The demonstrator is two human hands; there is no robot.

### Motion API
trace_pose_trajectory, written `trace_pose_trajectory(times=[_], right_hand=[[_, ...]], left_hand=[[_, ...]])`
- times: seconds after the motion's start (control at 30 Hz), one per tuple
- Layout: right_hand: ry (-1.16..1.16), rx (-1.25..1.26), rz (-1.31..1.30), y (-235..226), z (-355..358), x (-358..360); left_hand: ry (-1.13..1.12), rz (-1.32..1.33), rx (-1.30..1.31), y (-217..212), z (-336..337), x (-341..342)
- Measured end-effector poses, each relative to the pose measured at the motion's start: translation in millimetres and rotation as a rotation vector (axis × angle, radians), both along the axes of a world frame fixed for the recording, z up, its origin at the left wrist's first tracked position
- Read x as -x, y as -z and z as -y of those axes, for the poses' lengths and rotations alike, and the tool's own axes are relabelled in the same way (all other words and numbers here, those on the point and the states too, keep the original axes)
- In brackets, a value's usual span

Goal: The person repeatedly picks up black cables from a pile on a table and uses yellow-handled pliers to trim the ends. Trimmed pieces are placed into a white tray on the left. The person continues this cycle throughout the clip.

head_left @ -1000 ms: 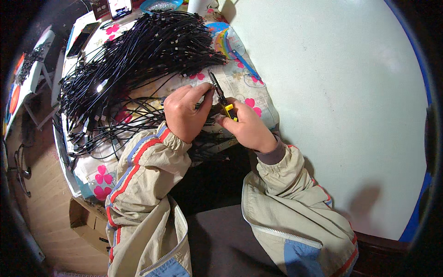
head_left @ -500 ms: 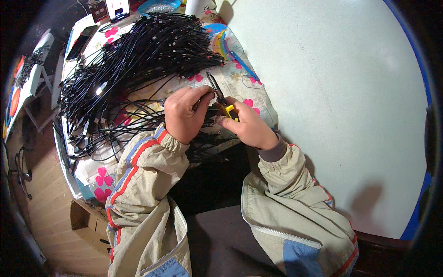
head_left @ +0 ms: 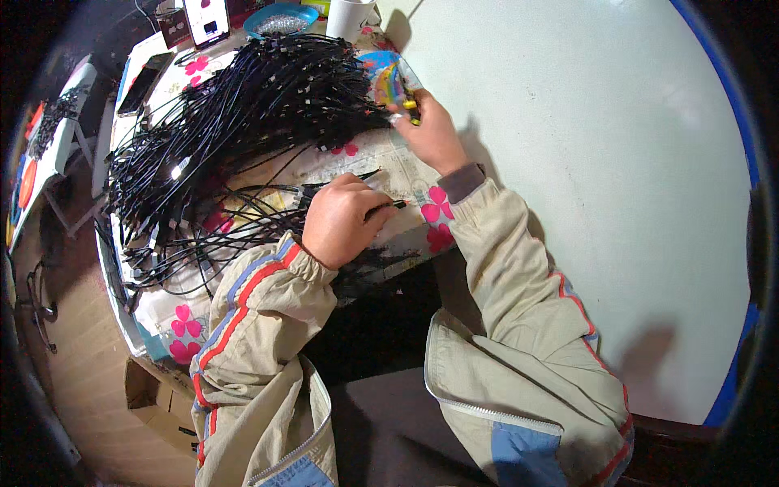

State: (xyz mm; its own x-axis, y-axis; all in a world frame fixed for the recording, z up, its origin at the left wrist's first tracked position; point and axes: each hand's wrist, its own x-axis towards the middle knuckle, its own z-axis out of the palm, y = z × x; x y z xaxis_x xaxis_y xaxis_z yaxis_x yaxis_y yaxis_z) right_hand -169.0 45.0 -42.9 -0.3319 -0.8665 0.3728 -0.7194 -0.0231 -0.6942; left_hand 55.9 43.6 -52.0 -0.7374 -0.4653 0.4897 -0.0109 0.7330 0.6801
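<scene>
My left hand [head_left: 345,219] is closed on a black cable, whose short end pokes out past the thumb and forefinger. Under and beside that hand, more black cables [head_left: 251,203] fan out on the flowered tablecloth [head_left: 410,174]. My right hand [head_left: 436,136] is farther off at the cloth's right edge, beside a big heap of black cables [head_left: 268,97]. Its fingers are closed around a yellow-and-black hand tool [head_left: 411,106], mostly hidden by the hand, over a rainbow-patterned round piece [head_left: 388,77].
Along the back stand a blue dish [head_left: 280,18] of small clear pieces, a white cup [head_left: 347,19] and a lit screen [head_left: 207,20]. A phone [head_left: 144,84] lies at the far left. A white tabletop [head_left: 600,178] spans the right; an open cardboard box [head_left: 158,402] sits lower left.
My right hand has moved away from the left, up to the cloth's far right edge, taking the tool along. My left hand has moved slightly right and down, still gripping the cable.
</scene>
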Motion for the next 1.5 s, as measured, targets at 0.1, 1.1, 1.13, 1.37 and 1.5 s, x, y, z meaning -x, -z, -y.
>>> trace_pose_trajectory(times=[0.1, 1.1, 1.13, 1.37, 1.5], right_hand=[[-0.025, -0.036, -0.187, 15, 23, -2], [-0.278, 0.217, -0.361, -23, -25, -38], [-0.296, 0.166, -0.366, -28, -35, -41], [-0.347, 0.245, -0.202, -45, -62, -66], [-0.259, 0.104, 0.608, -39, -90, -84]], left_hand=[[-0.067, -0.086, -0.126, -1, -1, 1], [-0.477, -0.309, 0.206, -11, 13, -3], [-0.455, -0.277, 0.209, -10, 13, -2], [-0.279, -0.302, 0.116, -8, 13, -5], [-0.322, -0.364, 0.013, -14, 9, -6]])
